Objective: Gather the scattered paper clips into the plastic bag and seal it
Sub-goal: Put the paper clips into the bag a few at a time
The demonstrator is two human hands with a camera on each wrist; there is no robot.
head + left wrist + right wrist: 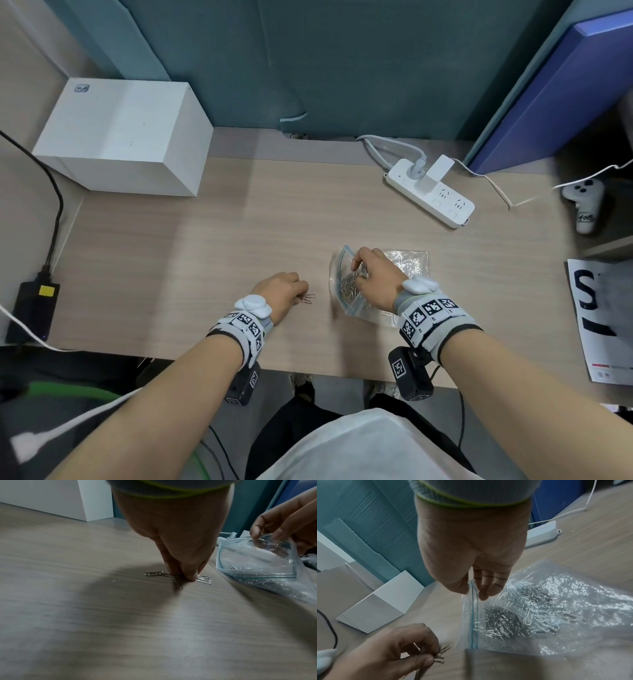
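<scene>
A clear zip plastic bag (373, 284) (267, 566) (547, 615) with a blue seal strip lies on the wooden desk, holding several silver paper clips (513, 619). My right hand (371, 274) (476, 589) pinches the upper lip of the bag's mouth and holds it raised. Left of the bag, my left hand (291, 291) (181, 574) pinches a few loose paper clips (307, 298) (178, 577) (441, 655) against the desk top with thumb and fingertips. The bag's mouth faces the left hand.
A white box (126, 137) stands at the back left. A white power strip (431, 195) with cables lies at the back right. A printed sheet (596, 315) lies at the right edge, a black adapter (32, 308) at the left edge.
</scene>
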